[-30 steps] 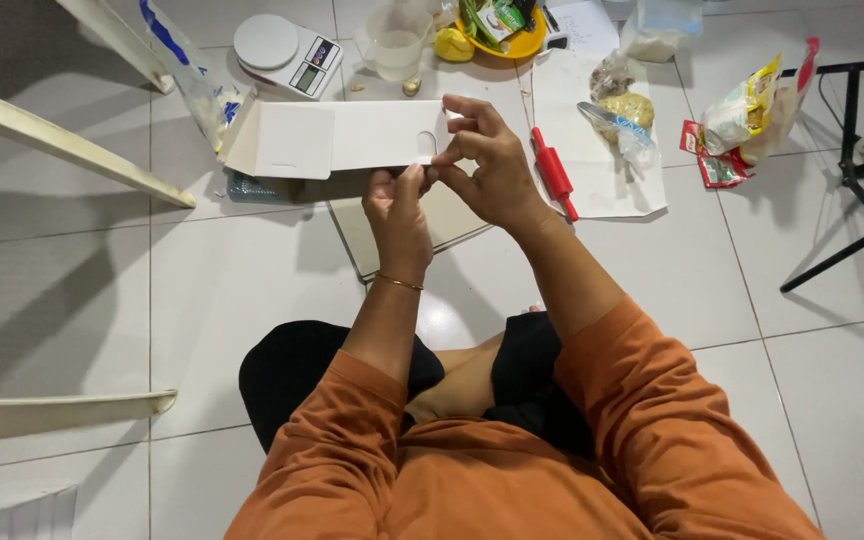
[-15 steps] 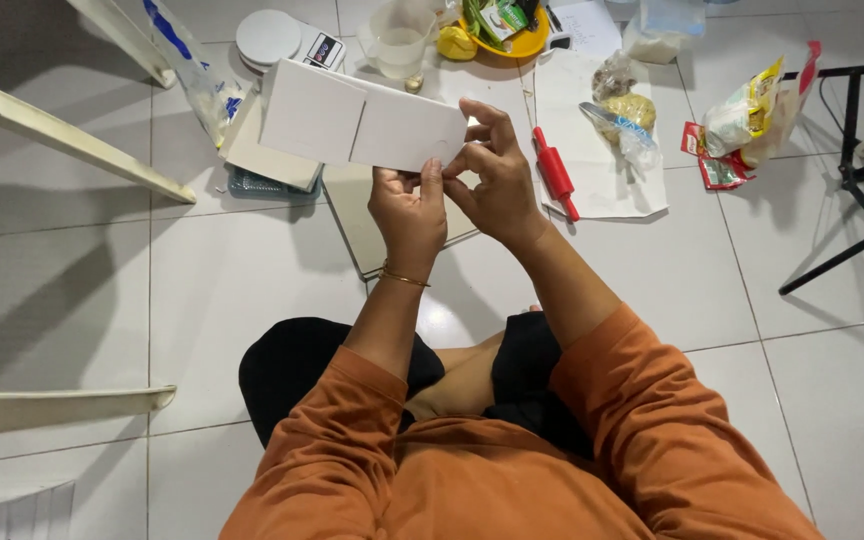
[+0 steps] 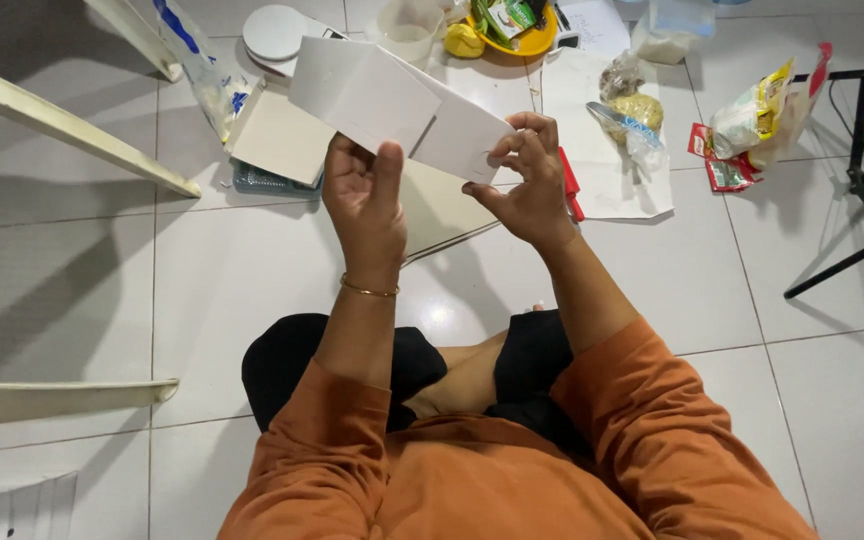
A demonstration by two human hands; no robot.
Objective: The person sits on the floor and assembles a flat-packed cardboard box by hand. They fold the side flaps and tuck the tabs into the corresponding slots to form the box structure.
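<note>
Left hand [image 3: 367, 195] and right hand [image 3: 522, 175] are closed on a white folded card [image 3: 392, 100], held tilted above the floor; a crease, seemingly central, is seen between both hands.

Yellow bowl [image 3: 522, 40] cut by top edge.

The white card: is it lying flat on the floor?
No, the white card is held up above the tiled floor, gripped by the left hand and the right hand.
</note>
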